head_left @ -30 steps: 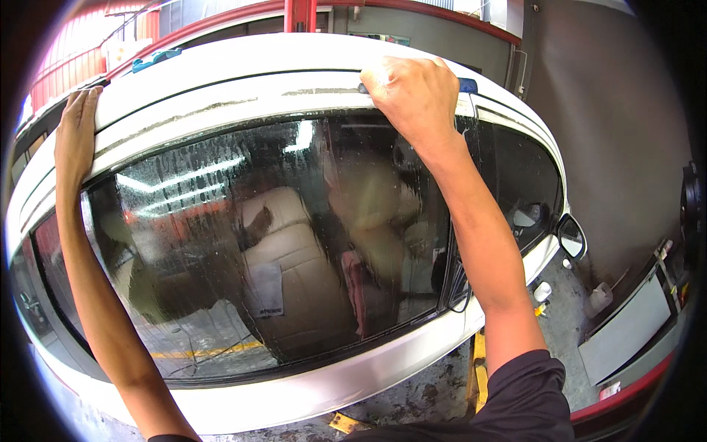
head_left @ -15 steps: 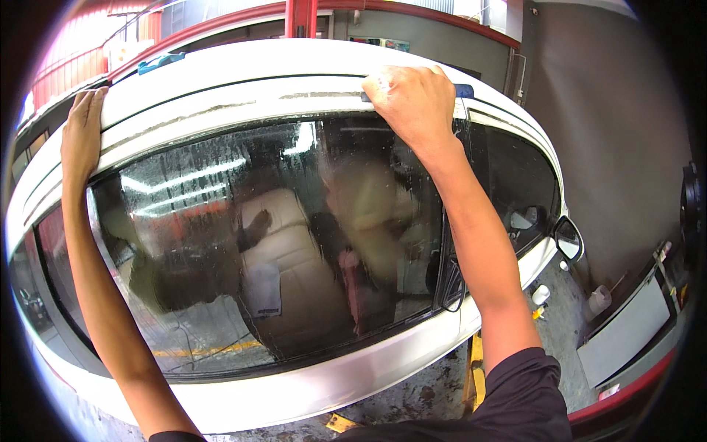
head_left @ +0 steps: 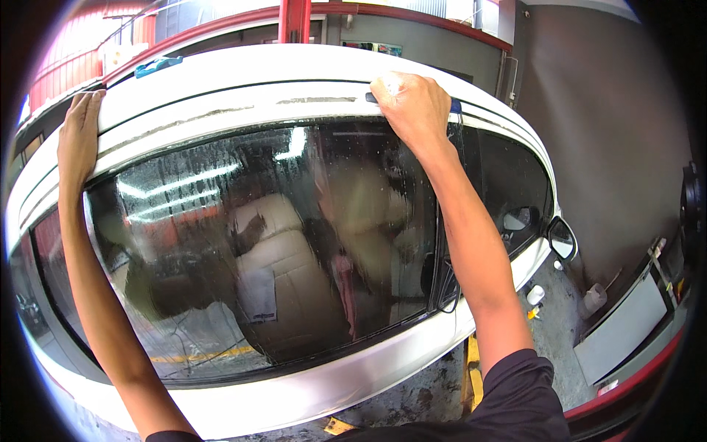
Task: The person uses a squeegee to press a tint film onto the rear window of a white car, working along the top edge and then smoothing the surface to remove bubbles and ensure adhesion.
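A white car point(head_left: 294, 404) stands side-on before me, with a dark, wet-streaked side window point(head_left: 184, 265) in the middle. My right hand point(head_left: 416, 107) is closed in a fist around a narrow dark-blue bar-shaped tool point(head_left: 456, 107), pressed to the roof edge above the window. Most of the tool is hidden under the hand, so its exact kind cannot be told. A grey, scuffed streak point(head_left: 315, 99) runs along the roof edge to the left of that hand. My left hand point(head_left: 79, 136) lies flat on the roof edge at the far left, fingers extended, holding nothing.
A blue-green object point(head_left: 158, 67) rests on the roof at the back left. The side mirror point(head_left: 561, 239) juts out at the right. On the floor beyond are a white bottle point(head_left: 535, 295) and a pale panel point(head_left: 622, 331) beside the grey wall point(head_left: 611, 147). A red post point(head_left: 294, 20) rises behind the car.
My right hand has slid slightly right along the roof edge, still gripping the blue tool. The left hand stays on the roof. The whole view has shifted a little.
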{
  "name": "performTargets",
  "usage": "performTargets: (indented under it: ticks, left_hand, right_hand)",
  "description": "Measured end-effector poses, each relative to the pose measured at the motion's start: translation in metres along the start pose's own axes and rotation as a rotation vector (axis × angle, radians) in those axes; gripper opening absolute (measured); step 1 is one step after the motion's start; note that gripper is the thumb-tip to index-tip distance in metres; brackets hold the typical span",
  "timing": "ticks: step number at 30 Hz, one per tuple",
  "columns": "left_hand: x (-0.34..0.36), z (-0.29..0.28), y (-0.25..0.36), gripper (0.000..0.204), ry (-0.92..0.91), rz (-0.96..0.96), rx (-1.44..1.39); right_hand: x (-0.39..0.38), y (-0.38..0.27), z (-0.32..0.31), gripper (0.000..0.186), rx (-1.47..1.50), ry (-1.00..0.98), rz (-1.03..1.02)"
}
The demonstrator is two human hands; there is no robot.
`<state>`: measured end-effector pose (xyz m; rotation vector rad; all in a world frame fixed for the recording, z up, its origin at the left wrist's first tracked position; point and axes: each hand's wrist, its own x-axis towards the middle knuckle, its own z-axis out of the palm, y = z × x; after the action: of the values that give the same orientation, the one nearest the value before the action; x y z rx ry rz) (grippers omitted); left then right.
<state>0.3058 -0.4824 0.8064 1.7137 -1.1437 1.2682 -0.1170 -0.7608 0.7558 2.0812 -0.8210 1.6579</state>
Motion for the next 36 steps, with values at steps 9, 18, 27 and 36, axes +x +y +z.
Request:
performTargets:
  ticks: [9,18,27,36]
  left_hand:
    - [-0.002,-0.001,0.003,0.043,-0.055,-0.061,-0.010]
    - [0.003,0.008,-0.012,0.045,-0.012,0.010,0.000]
    - [-0.003,-0.004,0.009,0.045,-0.065,-0.049,-0.039]
    - [0.004,0.004,-0.009,0.050,-0.066,-0.003,-0.014]
  right_hand:
    - [0.000,-0.019,-0.003,0.034,-0.139,0.067,-0.195]
    - [0.003,-0.041,0.011,0.038,-0.073,-0.052,-0.200]
    - [0.006,-0.003,0.003,0.043,-0.149,-0.021,-0.091]
    - [0.008,-0.021,0.006,0.045,-0.089,-0.061,-0.033]
